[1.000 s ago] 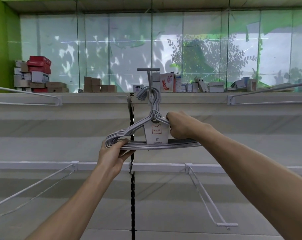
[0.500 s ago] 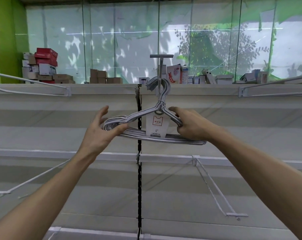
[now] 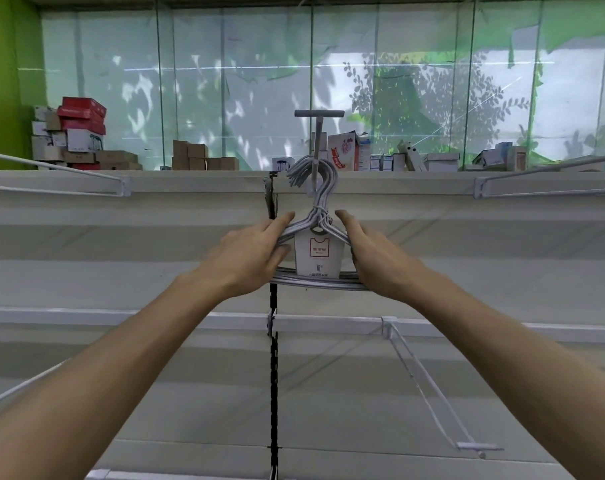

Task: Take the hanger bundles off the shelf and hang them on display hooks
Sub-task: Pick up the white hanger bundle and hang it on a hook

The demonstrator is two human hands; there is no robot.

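Observation:
A bundle of grey wire hangers (image 3: 317, 278) with a white card label hangs against the shelf's back panel. Its hook ends are looped over a display hook (image 3: 319, 114) with a T-shaped tip that juts toward me. My left hand (image 3: 251, 252) holds the bundle's left shoulder, fingers on top and thumb beneath the wires. My right hand (image 3: 377, 258) holds the right shoulder close to the label, its index finger stretched up along the wires. The bundle's far ends are hidden behind both hands.
Bare white display hooks stick out at upper left (image 3: 51, 183), upper right (image 3: 550, 181), lower right (image 3: 429, 386) and lower left (image 3: 20, 386). A black slotted upright (image 3: 273, 375) runs down the middle. Cardboard boxes (image 3: 82, 133) line the shelf top before a glass wall.
The bundle's hooks have settled onto the display hook. Both hands slid inward along the hangers to the shoulders beside the label; the left one had opened and now holds again.

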